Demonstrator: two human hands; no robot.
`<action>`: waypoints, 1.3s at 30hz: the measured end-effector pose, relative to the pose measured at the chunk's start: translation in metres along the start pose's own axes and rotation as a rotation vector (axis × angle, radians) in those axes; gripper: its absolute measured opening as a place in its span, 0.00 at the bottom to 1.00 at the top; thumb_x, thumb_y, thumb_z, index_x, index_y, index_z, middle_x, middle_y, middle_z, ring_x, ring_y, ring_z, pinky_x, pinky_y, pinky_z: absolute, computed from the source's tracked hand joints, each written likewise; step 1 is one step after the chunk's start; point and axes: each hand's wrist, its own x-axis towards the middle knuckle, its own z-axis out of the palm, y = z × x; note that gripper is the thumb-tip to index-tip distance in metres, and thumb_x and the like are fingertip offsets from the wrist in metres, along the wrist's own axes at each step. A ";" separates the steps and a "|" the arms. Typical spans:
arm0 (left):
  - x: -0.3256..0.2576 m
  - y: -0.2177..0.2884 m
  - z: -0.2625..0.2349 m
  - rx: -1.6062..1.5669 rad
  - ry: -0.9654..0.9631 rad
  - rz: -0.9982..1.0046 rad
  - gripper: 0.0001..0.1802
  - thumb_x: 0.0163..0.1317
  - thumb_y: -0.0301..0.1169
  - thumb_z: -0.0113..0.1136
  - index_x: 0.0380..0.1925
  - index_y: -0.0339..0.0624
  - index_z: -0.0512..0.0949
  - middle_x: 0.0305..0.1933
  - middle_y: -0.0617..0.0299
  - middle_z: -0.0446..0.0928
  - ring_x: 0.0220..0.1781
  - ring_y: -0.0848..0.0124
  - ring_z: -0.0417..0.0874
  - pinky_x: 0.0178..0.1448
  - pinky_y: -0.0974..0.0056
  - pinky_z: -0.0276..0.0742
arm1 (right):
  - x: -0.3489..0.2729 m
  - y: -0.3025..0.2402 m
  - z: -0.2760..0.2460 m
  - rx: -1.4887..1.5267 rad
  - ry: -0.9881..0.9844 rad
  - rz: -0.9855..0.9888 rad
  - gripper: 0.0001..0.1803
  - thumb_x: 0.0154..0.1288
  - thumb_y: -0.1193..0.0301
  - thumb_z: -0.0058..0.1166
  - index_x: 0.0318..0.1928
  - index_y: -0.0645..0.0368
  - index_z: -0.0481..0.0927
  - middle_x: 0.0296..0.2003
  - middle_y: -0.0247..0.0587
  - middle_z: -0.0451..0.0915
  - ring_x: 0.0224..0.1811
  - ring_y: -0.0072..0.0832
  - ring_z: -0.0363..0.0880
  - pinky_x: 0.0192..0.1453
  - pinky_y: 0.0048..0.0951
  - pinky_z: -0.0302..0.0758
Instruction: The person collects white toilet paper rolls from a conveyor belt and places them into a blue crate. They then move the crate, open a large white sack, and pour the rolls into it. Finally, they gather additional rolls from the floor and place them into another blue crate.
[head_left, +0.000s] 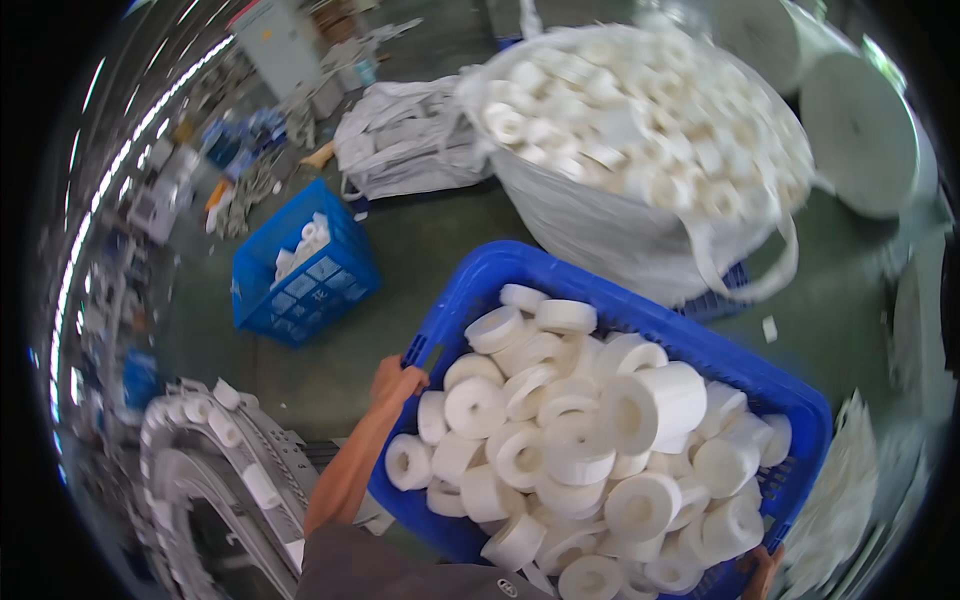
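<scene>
A large blue plastic crate (pixel 620 290) is held in front of me, heaped with white rolls (pixel 560 430) that have hollow cores. My left hand (pixel 398 380) is closed round the crate's left rim at the handle opening. At the lower right, my right hand (pixel 762 572) grips the opposite rim; only part of it shows. Just beyond the crate stands a big white bulk bag (pixel 590 225), filled to the top with similar white rolls. Its strap loop (pixel 780 270) hangs on the near right side.
On the green floor at left is a smaller blue crate (pixel 310 300) with a few white rolls. A curved conveyor (pixel 230 450) carrying rolls runs at lower left. Folded white sacks (pixel 410 140) lie behind. Large grey reels (pixel 860 135) stand at the far right, with plastic sheeting (pixel 835 490) nearer.
</scene>
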 end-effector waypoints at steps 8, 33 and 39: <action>0.110 -0.061 -0.198 -0.449 0.446 -0.113 0.11 0.39 0.25 0.57 0.26 0.32 0.78 0.18 0.56 0.77 0.17 0.67 0.76 0.24 0.63 0.70 | 0.053 -0.269 0.310 0.138 -0.479 -0.301 0.09 0.45 0.77 0.53 0.30 0.65 0.70 0.13 0.40 0.69 0.10 0.30 0.67 0.16 0.30 0.67; 0.667 0.019 -0.558 -0.615 0.910 -0.110 0.09 0.35 0.24 0.53 0.20 0.29 0.74 0.14 0.55 0.71 0.13 0.64 0.69 0.18 0.62 0.63 | 0.048 -0.776 1.156 -0.044 -1.103 -0.349 0.07 0.49 0.80 0.58 0.30 0.64 0.74 0.19 0.39 0.75 0.18 0.27 0.75 0.25 0.27 0.73; 0.899 0.128 -0.594 -0.464 0.779 0.070 0.10 0.39 0.28 0.54 0.21 0.31 0.75 0.14 0.57 0.71 0.13 0.65 0.71 0.20 0.64 0.66 | 0.126 -0.857 1.268 0.027 -0.998 -0.353 0.06 0.46 0.78 0.54 0.29 0.65 0.73 0.17 0.41 0.74 0.16 0.28 0.74 0.24 0.27 0.71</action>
